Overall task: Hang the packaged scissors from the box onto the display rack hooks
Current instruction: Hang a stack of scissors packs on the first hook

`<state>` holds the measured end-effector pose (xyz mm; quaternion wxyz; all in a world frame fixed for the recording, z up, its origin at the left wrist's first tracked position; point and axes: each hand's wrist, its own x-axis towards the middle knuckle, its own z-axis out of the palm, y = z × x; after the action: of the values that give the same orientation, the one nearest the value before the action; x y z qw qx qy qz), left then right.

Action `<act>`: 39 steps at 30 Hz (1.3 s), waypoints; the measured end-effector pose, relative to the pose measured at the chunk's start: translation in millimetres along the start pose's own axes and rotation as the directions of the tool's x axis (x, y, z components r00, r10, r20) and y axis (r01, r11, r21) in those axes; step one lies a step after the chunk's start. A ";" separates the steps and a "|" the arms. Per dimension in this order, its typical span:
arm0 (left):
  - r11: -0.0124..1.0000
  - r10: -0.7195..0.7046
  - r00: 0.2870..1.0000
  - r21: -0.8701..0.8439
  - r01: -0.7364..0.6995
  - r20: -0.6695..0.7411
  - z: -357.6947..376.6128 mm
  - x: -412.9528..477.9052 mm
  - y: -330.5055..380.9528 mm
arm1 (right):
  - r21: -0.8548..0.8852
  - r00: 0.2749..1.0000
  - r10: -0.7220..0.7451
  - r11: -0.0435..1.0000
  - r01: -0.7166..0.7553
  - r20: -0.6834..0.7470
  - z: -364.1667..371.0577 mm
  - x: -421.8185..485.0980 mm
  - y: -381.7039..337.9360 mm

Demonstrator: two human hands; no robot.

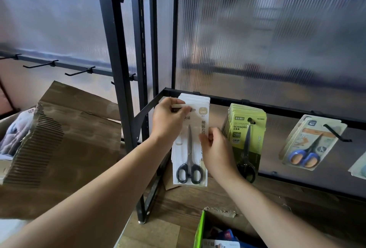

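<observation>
A white pack of black-handled scissors (pixel 190 154) hangs at the front of a stack of like packs at the left end of the black rack rail (pixel 277 107). My left hand (pixel 168 119) pinches the pack's top edge by the hook hole. My right hand (pixel 215 148) grips its right edge at mid height. To the right hang a stack of green scissors packs (pixel 246 129) and packs of blue-handled scissors (pixel 309 144) on a black hook (pixel 336 134). The hook under the white stack is hidden.
A green-edged cardboard box (pixel 200 230) with more packs sits on the wooden floor at the bottom. A large brown carton (pixel 75 129) stands at the left. Empty black hooks (pixel 79 72) line a lower rail at the left. A black rack upright (pixel 116 59) rises between them.
</observation>
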<state>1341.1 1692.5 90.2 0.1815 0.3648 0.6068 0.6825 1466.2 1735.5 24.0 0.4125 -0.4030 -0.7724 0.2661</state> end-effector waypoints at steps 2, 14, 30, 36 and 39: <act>1.000 -0.014 1.000 0.019 0.014 -0.007 -0.2 2.9 -0.1 | 0.002 1.000 0.008 1.000 -0.008 0.010 -0.2 0.3 -0.2; 0.996 -0.075 0.996 0.046 0.073 0.041 -6.9 7.4 3.0 | 0.006 0.999 0.004 1.000 -0.005 0.040 1.0 -4.6 -9.1; 0.998 -0.055 0.992 0.021 0.053 0.117 -13.0 -3.2 3.8 | 0.054 0.999 0.023 0.998 -0.026 0.048 -4.2 -14.7 -13.8; 0.993 -0.064 0.986 -0.092 0.078 0.151 -11.5 -7.9 0.4 | 0.090 0.998 0.041 0.995 -0.046 0.053 -6.9 -15.0 -12.8; 0.995 -0.046 0.990 -0.080 0.056 0.131 -8.7 -5.6 2.9 | 0.102 0.999 0.023 0.994 -0.025 0.025 -8.2 -13.1 -14.3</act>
<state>1339.1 1682.0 91.5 0.2529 0.3847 0.5739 0.6772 1471.7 1717.4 33.4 0.4204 -0.3874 -0.7577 0.3149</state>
